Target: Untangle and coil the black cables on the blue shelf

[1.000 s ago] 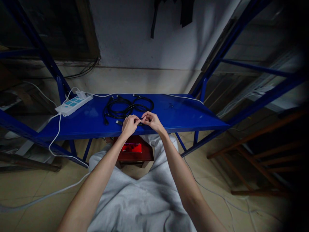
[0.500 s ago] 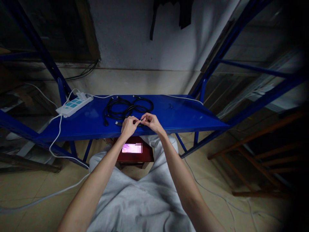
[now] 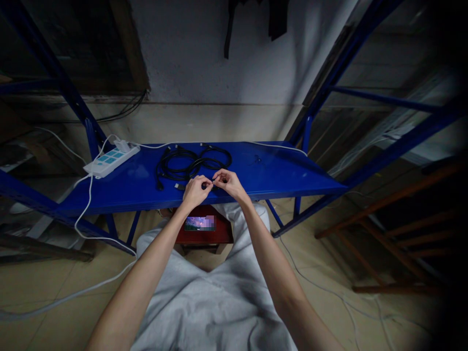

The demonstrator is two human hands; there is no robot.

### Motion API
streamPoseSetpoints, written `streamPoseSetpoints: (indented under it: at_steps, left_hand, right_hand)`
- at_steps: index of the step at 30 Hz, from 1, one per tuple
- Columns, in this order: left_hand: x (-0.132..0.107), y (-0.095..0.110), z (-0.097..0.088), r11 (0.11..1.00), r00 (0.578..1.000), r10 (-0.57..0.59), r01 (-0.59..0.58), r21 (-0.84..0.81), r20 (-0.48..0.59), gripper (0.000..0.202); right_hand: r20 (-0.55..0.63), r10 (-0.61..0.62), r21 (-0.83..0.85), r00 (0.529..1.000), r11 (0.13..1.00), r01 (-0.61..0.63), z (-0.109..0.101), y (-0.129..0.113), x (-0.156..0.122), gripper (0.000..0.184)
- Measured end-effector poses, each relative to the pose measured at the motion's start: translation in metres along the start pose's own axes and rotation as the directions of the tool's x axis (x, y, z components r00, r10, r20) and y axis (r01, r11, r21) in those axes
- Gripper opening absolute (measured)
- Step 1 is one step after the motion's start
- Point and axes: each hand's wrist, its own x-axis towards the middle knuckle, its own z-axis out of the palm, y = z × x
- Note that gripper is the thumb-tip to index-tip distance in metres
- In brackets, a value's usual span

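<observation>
Over the front edge of the blue shelf (image 3: 285, 178), my left hand (image 3: 197, 190) and my right hand (image 3: 227, 182) meet almost fingertip to fingertip. Both are closed in a pinch. Whatever sits between the fingers is too small and dark to name. Just beyond them lie coiled black cables (image 3: 179, 168) with plugs at their ends. One flat cable plug (image 3: 179, 186) pokes out to the left of my left hand. A few thin dark bits (image 3: 258, 159) rest on the shelf to the right.
A white power strip (image 3: 111, 160) with a plug in it stands at the shelf's left end, its white cord hanging over the edge. Below the shelf a lit phone (image 3: 195, 223) lies on a red stool (image 3: 204, 237). Blue uprights flank both sides. A wooden chair (image 3: 380, 234) stands at right.
My hands stay nearly in place, with the fingertips shifting slightly. The phone's screen has turned from bright pink to a darker picture. The view has tilted a little.
</observation>
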Motion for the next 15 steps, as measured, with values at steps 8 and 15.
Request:
streamPoseSetpoints:
  at_steps: [8,15]
  left_hand:
    - [-0.0009,0.0084,-0.0029,0.999,0.999,-0.037,0.038,0.010,-0.016,0.011]
    - [0.0005,0.0051,-0.0009,0.999,0.998,-0.052,0.052,0.000,-0.021,0.010]
  right_hand:
    - [-0.001,-0.018,-0.001,1.000,1.000,0.018,-0.0002,-0.0003,0.0002,0.025]
    - [0.005,0.008,-0.023,1.000,1.000,-0.007,0.0000,-0.0028,-0.0007,0.027]
